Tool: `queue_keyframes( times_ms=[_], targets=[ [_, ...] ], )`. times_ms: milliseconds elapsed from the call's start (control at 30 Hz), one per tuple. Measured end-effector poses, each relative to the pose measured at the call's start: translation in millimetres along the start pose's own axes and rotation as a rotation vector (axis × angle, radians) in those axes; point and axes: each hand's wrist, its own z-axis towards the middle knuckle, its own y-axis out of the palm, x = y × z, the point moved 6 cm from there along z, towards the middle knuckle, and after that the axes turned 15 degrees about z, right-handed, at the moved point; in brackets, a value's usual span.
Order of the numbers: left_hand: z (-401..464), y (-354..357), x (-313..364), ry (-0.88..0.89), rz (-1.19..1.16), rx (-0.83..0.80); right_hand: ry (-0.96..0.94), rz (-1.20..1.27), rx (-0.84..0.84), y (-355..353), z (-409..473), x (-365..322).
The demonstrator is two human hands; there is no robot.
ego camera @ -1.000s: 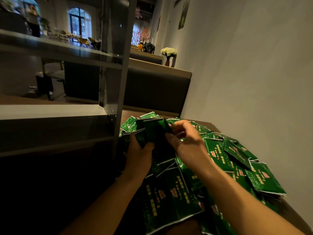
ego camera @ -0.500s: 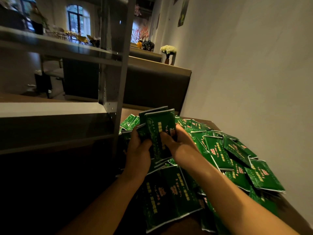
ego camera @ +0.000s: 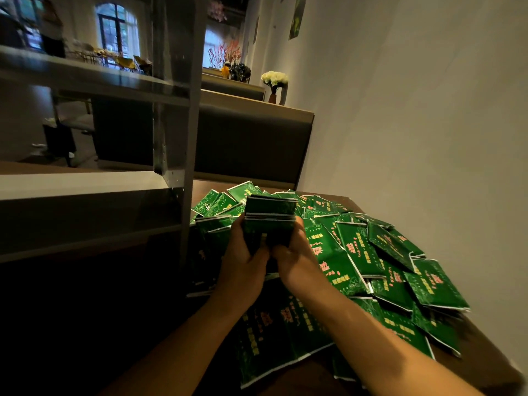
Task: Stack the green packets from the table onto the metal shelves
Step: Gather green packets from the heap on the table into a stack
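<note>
Café: booth seats (ego camera: pixel 251 138), flower vases (ego camera: pixel 274 81), distant dining tables (ego camera: pixel 94 54).

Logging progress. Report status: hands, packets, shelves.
Left hand and right hand grip bundle. Pile on table. Shelves bare; upright beside bundle.

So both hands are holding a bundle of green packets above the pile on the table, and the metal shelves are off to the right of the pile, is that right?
Not quite. The metal shelves stand to the left of the pile, not the right; a plain wall is on the right. The head view shows it. The rest holds: the left hand and right hand both grip the bundle of green packets above the pile on the table.
</note>
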Motion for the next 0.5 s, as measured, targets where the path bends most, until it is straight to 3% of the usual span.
queue_keyframes(
  times_ms=[133, 333, 433, 500],
  targets=[
    [4, -11, -1, -0.085, -0.068, 0.078, 0.132, -0.026, 0.019, -25, 10, 3],
    [10, -21, -19, -0.301, -0.296, 0.132, 0.296, -0.663, 0.06, -87, 11, 19],
    [10, -19, -22, -0.342, -0.331, 0.129, 0.432, -0.798, -0.077, -100, -4, 26],
    [10, -21, -22, -0.33, -0.319, 0.136, 0.467, -0.847, -0.051, -108, -10, 31]
  ],
)
